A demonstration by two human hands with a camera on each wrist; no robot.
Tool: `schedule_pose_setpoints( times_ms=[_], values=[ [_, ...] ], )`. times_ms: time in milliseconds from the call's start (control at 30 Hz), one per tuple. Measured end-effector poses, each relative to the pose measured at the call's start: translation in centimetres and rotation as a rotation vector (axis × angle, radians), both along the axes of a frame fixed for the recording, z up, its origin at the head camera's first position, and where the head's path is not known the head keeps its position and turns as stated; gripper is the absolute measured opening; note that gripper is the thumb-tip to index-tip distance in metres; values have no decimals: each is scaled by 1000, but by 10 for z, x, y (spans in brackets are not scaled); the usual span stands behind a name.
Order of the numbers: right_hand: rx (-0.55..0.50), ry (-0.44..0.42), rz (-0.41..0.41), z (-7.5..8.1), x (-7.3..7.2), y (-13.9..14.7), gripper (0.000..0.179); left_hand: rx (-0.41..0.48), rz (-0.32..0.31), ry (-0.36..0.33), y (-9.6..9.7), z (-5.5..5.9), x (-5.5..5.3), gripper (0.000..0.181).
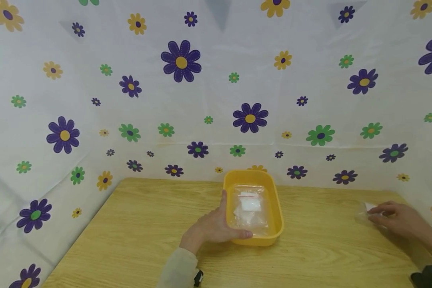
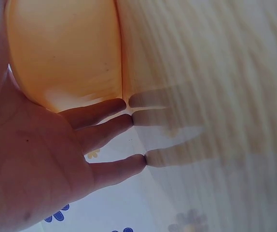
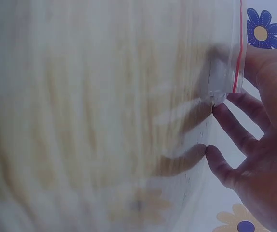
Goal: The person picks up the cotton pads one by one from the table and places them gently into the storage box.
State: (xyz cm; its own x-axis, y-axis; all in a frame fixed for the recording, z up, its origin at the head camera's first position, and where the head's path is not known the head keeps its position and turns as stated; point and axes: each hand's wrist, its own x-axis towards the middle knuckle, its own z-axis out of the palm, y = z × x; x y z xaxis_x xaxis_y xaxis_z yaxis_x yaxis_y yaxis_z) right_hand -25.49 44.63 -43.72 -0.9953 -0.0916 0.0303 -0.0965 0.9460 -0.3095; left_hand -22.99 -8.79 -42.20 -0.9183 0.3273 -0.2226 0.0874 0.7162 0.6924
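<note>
My left hand (image 1: 213, 226) holds a yellow plastic tray (image 1: 279, 218) at its near left corner, thumb over the near rim. In the left wrist view the fingers (image 2: 110, 173) reach along its side, tips on the table. Clear zip bags (image 1: 251, 205) with white contents lie in the tray; one shows a red seal line. At the right of the table, my right hand (image 1: 399, 221) pinches another small clear zip bag (image 3: 231, 58) with a red seal line. Its white content shows by the fingertips in the head view, but its kind is unclear.
A wood-grain table (image 1: 147, 236) lies under both hands. Behind it and along the sides hangs a white sheet (image 1: 209, 96) printed with purple, yellow and green flowers. The tray stands close to the table's back edge.
</note>
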Motion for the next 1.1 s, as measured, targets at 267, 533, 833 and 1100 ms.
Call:
schedule_pose_setpoints(
  times_ms=[267, 533, 833, 1100],
  values=[
    [-13, 15, -31, 1, 3, -2, 27, 9, -7, 8, 3, 1, 0, 142],
    [-52, 119, 16, 8, 7, -11, 24, 2, -5, 3, 4, 0, -1, 143],
    [-156, 407, 164, 11, 11, -34, 11, -1, -4, 2, 4, 1, -2, 143],
    [-181, 540, 265, 21, 13, -71, 21, -4, 5, -12, 3, 1, 0, 144]
  ],
)
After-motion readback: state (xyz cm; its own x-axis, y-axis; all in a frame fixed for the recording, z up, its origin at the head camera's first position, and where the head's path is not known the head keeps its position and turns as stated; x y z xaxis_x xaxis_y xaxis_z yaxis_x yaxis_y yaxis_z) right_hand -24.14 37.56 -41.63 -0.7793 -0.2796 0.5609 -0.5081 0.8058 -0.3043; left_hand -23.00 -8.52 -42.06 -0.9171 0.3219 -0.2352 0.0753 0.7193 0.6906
